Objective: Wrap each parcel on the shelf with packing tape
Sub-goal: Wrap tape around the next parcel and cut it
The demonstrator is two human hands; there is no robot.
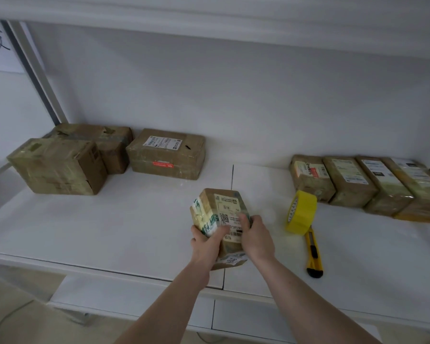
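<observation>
Between both hands, a small parcel (219, 219) is held tilted at mid-shelf, near the front edge of the shelf (109, 232). Left hand (205, 240) is clamped on its lower-left side, fingers over the printed tape bands; right hand (255, 238) is closed on the right edge, fingertips across the label. Whether its lower end rests on the shelf cannot be told.

Risks, as judged:
- Tape roll (301, 212) is parked upright on its rim, right of the grip. A nudge from the right forearm could send it rolling along or off the shelf.
- Utility knife (313, 252) lies just nearer than the roll; blade state can't be made out. A blind reach for tape could land on it.
- Glossy existing tape under the left fingers: slip is likely if the parcel is turned one-handed.
- Label and QR code could be taped over with the yellow roll, hurting readability.
- Wrapped and unwrapped boxes could be confused: left group (104, 157) and right row (365, 184) look alike.
</observation>
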